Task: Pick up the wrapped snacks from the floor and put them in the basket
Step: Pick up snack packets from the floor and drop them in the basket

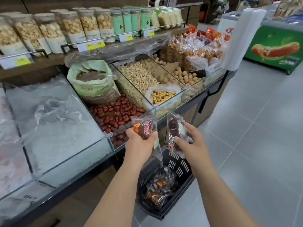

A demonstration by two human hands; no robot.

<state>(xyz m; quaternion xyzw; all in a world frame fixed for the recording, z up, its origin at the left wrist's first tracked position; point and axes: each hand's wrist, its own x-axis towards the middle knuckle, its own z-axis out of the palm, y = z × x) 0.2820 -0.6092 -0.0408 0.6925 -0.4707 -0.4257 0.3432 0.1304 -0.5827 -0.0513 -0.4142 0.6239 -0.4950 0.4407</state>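
Now my left hand clamps one crinkly clear-wrapped snack, my right hand pinches another glossy packet, both above the slotted black plastic basket holding more.

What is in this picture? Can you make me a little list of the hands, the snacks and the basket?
left hand: holds the first snack in a clear wrapper
right hand: holds the second snack
basket: black, on the floor below the hands
inside the basket: more snacks
behind: glass bins of red dates and peanuts
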